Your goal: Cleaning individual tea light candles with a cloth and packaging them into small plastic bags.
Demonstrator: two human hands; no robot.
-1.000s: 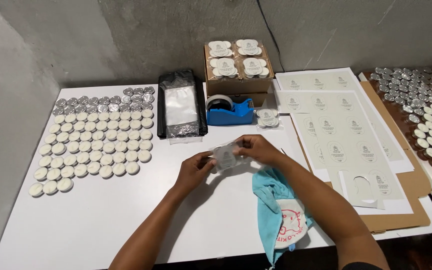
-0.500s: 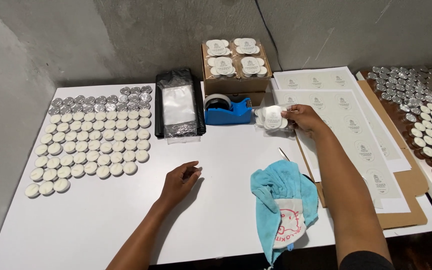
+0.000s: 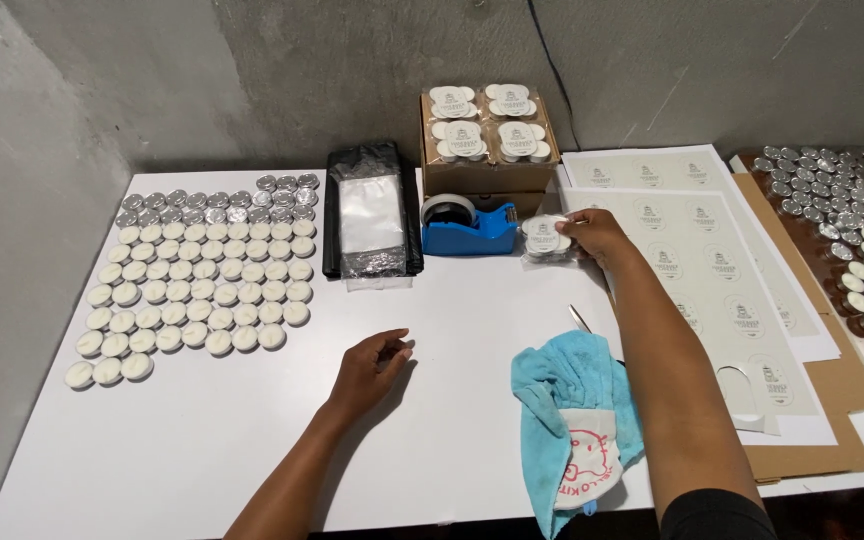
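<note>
Taking the blue tape dispenser (image 3: 469, 228) as landmark: bare white table (image 3: 452, 300) lies open in front of it; tealight rows (image 3: 202, 275) block far left; the black bag (image 3: 370, 210) crowds its left; the cardboard box (image 3: 489, 165) stands behind; the blue cloth (image 3: 572, 420) lies front-right; sticker sheets (image 3: 712, 260) cover its right.

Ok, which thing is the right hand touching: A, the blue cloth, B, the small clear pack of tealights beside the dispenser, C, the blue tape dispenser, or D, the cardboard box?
B: the right hand has its fingers on the small clear pack of tealights, just right of the blue tape dispenser.
</note>
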